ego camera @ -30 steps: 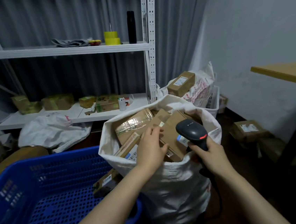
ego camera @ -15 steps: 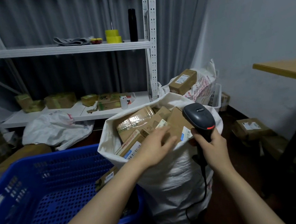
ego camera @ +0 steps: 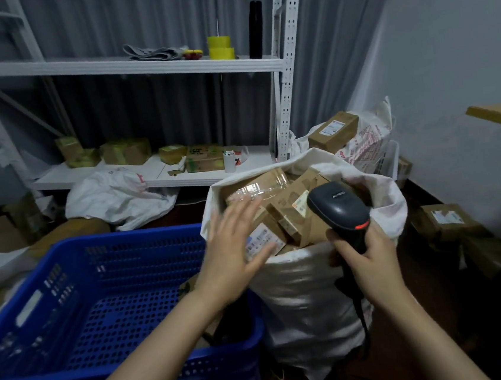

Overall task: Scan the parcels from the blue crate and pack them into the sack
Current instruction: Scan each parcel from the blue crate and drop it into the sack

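left hand (ego camera: 234,253): fingers spread, holding nothing, blurred, mid-frame over the sack's left rim | right hand (ego camera: 371,263): wrapped round the scanner (ego camera: 337,208) handle, right of centre | parcels (ego camera: 278,205): heaped in the open sack (ego camera: 309,292) | blue crate (ego camera: 100,298): lower left, just beside the sack

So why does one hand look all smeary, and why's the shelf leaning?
Head view: the left hand is smeared by motion blur; the right hand gripping the scanner looks sharper; the wide lens slants the shelf post; the light is dim.
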